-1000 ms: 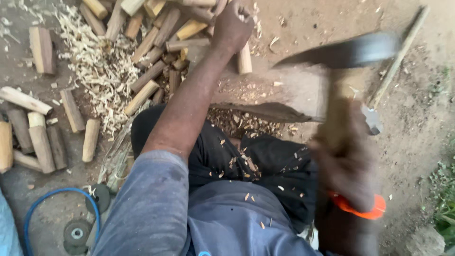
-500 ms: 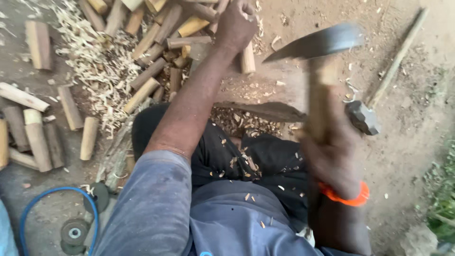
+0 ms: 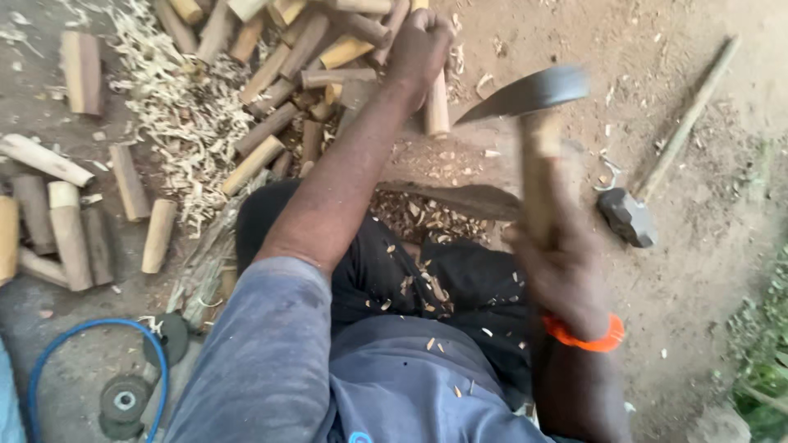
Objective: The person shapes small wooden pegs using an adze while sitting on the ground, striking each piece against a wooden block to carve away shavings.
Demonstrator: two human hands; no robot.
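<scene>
A person sits on bare dirt ground [image 3: 698, 271], seen from above, legs in dark trousers flecked with wood chips. The left hand [image 3: 420, 45] is stretched far forward, fingers curled tight around the top of a short wooden peg [image 3: 436, 105] that stands upright on a flat wooden chopping block [image 3: 460, 168] just beyond the knees. The right hand [image 3: 552, 258], blurred, is wrapped in a fist around the wooden handle of a broad-bladed hatchet [image 3: 525, 94]; the grey blade is raised above the block, just right of the peg and not touching it. An orange wristband [image 3: 584, 336] circles the right wrist. To the left and ahead of the block lies a crowded heap of cut wooden sticks [image 3: 279, 123] and pale curled shavings [image 3: 176, 115], with more pegs lying loose near the left edge. The open ground is on the right, where only a sledgehammer [image 3: 628, 217] with a long handle lies, well apart from the hatchet. At the lower left, a blue hose [image 3: 57, 361] loops beside round grinding discs [image 3: 123, 402].
</scene>
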